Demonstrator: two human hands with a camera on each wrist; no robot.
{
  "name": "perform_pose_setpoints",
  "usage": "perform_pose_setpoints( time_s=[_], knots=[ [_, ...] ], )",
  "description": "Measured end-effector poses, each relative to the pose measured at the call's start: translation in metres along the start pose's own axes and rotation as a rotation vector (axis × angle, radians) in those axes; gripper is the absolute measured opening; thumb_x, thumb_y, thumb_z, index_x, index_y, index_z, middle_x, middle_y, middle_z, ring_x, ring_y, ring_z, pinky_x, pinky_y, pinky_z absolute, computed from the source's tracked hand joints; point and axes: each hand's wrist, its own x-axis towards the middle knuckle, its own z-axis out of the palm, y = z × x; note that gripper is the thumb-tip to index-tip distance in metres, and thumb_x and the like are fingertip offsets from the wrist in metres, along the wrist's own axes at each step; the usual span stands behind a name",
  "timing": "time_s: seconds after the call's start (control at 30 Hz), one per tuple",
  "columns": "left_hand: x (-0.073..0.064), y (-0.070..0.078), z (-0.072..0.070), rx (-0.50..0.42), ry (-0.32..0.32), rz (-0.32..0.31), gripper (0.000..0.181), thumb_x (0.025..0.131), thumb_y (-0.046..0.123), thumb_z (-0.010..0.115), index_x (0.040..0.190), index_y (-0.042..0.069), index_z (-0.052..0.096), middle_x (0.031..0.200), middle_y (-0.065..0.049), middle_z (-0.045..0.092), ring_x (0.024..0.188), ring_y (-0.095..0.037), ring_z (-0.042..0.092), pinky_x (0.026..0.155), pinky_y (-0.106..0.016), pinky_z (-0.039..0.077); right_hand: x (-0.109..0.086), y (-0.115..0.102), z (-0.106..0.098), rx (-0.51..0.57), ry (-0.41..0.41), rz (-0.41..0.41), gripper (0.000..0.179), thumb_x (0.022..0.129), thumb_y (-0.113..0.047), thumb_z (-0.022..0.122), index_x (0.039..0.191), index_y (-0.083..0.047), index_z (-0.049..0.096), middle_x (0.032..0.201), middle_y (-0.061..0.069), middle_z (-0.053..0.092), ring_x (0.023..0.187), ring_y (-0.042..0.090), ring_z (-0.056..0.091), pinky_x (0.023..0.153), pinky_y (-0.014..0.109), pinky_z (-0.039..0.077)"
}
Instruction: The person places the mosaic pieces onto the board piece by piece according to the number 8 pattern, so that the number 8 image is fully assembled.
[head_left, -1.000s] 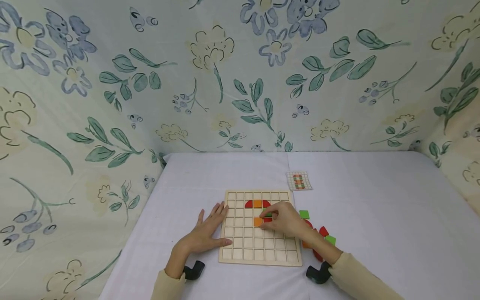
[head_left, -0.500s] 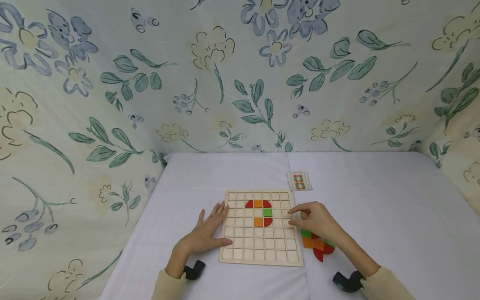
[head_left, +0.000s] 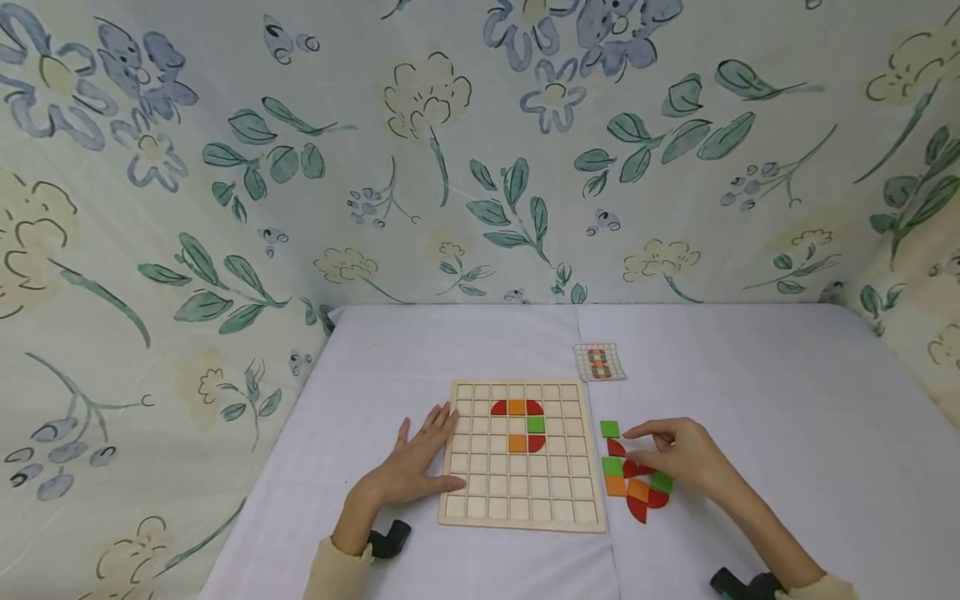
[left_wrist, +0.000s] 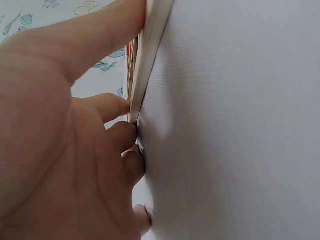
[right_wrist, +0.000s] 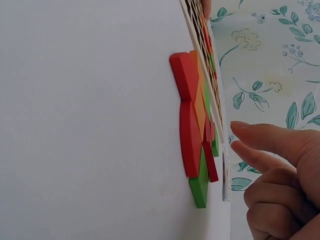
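A wooden grid board (head_left: 487,497) lies on the table in the head view. My left hand (head_left: 411,467) rests with spread fingers along its left edge, and the thumb lies on the frame. Set in the board's cells are an orange square tile (head_left: 518,443), a green square tile (head_left: 536,424), red quarter-round tiles (head_left: 534,407) and another orange tile (head_left: 517,407). My right hand (head_left: 686,454) hovers by the loose tiles right of the board, thumb and index finger apart with nothing between them. Nearest its fingertips are a loose green square (head_left: 610,429) and a red tile (head_left: 616,448).
More loose green, orange and red tiles (head_left: 638,490) lie clustered close to the board's right edge, some touching. A small pattern card (head_left: 598,362) lies behind the board. White cloth (head_left: 787,400) covers the table, and a flowered curtain (head_left: 517,125) hangs behind it.
My right hand has left the board's cells and moved right to the loose tiles, uncovering the green and red tiles in the board. My left hand has stayed in place.
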Motion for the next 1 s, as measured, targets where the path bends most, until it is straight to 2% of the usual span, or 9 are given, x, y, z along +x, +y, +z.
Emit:
perform_pose_setpoints(
  time_s=[0.17,0.3,0.5,0.77,1.0],
  knots=[
    [0.0,-0.004,0.004,0.007,0.023,0.006,0.109,0.089,0.052,0.076,0.167,0.012,0.012,0.176,-0.006,0.004,0.164,-0.03,0.0,0.125,-0.067,-0.012,-0.005,0.005,-0.001,0.002,-0.03,0.02,0.03,0.081,-0.022,0.088,0.105,-0.005,0.081,0.058,-0.005,0.035,0.054,0.01,0.036,0.048,0.022,0.028],
    [-0.001,-0.003,0.002,0.003,0.019,0.008,0.108,0.09,0.052,0.076,0.167,0.011,0.012,0.176,-0.007,0.004,0.164,-0.03,0.0,0.125,-0.066,-0.013,-0.008,0.009,-0.001,0.004,-0.052,0.023,0.032,0.08,-0.025,0.09,0.104,-0.006,0.081,0.058,-0.005,0.036,0.054,0.01,0.037,0.048,0.022,0.027],
    [0.0,-0.006,0.004,-0.001,0.01,-0.01,0.11,0.089,0.056,0.074,0.168,0.015,0.009,0.175,-0.001,0.001,0.164,-0.024,-0.003,0.126,-0.063,-0.015,-0.007,0.014,0.0,0.02,-0.083,0.033,0.027,0.078,-0.027,0.091,0.098,-0.011,0.082,0.057,-0.005,0.036,0.054,0.01,0.036,0.048,0.022,0.026],
    [-0.003,0.003,-0.001,-0.032,0.006,0.032,0.108,0.09,0.051,0.076,0.166,0.004,0.015,0.174,-0.018,0.008,0.162,-0.041,0.002,0.122,-0.073,-0.013,-0.003,0.02,0.001,-0.024,-0.036,0.052,0.022,0.082,-0.025,0.088,0.099,-0.011,0.083,0.057,-0.003,0.039,0.058,0.015,0.041,0.049,0.023,0.029],
    [-0.002,0.004,-0.002,0.0,-0.014,0.004,0.108,0.091,0.051,0.075,0.166,0.005,0.013,0.175,-0.015,0.005,0.163,-0.039,0.001,0.123,-0.072,-0.013,-0.003,0.014,0.004,-0.046,0.001,0.043,0.033,0.077,-0.031,0.091,0.1,-0.009,0.082,0.057,-0.003,0.038,0.056,0.014,0.039,0.048,0.023,0.027]
  ],
)
